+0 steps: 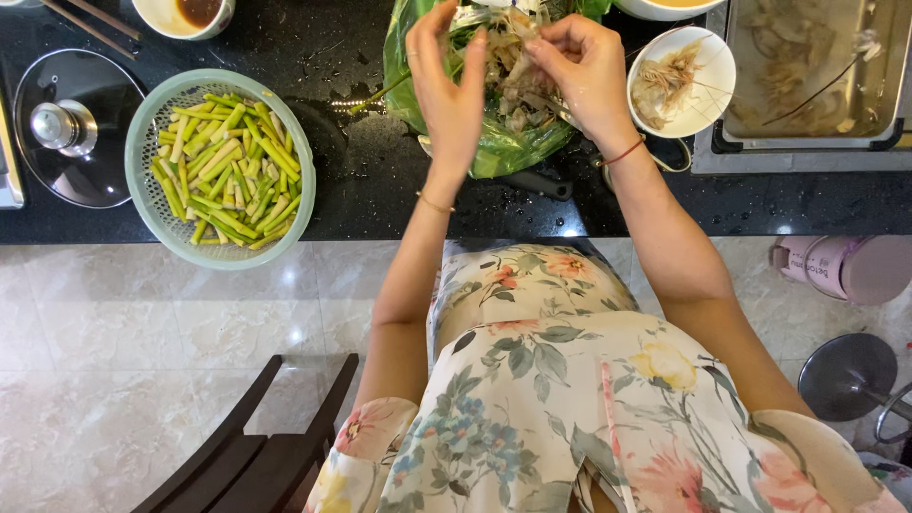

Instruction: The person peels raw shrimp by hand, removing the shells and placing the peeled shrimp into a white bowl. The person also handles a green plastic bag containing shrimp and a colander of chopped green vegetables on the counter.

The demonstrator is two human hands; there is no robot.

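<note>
My left hand (448,90) and my right hand (581,68) are raised over a green plastic bag (503,142) that lies on the black counter (361,180). Both hands pinch a pale shrimp (508,43) between their fingertips, above a heap of shrimp shells and scraps in the bag. A white bowl (705,87) with peeled shrimp sits just right of my right hand.
A pale green colander (142,195) of cut green stalks stands at the left. A glass pot lid (71,128) lies beside it. A metal sink tray (807,76) holds more shrimp at the right. A dark chair (252,446), a pink jug (841,268) and a stool (845,375) are on the floor.
</note>
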